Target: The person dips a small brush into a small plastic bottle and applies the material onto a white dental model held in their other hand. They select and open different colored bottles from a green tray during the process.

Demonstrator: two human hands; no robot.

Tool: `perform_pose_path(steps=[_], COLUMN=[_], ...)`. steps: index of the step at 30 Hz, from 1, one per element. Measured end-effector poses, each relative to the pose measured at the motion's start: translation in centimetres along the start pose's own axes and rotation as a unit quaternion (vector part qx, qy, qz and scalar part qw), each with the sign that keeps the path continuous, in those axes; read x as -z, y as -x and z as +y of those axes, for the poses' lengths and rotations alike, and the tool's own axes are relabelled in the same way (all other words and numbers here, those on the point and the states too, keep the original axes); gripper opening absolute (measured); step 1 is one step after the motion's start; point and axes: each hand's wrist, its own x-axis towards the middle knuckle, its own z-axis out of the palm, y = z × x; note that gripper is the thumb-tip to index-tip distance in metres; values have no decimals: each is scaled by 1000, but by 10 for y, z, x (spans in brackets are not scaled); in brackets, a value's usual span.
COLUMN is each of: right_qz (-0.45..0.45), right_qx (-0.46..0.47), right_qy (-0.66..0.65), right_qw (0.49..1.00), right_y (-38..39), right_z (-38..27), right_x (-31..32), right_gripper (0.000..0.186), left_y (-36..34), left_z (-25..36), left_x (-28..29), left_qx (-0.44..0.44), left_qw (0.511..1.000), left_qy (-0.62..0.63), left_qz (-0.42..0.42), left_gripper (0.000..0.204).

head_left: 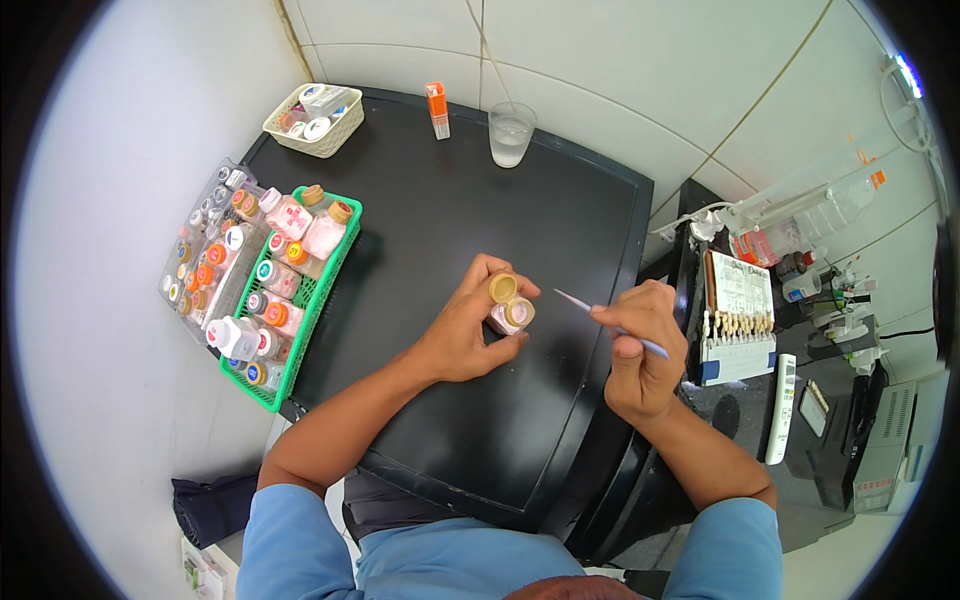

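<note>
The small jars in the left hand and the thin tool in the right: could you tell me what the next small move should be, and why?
Probably bring the thin tool's tip across to the small jars. The left hand holds them tilted toward the right hand, and the tip already points at them but stops short, apart.

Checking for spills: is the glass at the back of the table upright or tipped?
Upright: the glass stands on its base on the black table, rim facing up.
</note>
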Motion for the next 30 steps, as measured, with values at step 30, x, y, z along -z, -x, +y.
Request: perform_pose_path(steps=[30], right_qz=[-118], right_qx=[-64], right_qy=[-19], right_qw=[991], right_y=[6], right_z=[-1], right_x=[-15], right_gripper=[10], left_y=[5], left_z=[13], left_x=[-8], left_qx=[-3], left_qw=[999], left_qy=[28], left_qz=[-24], left_gripper=[63])
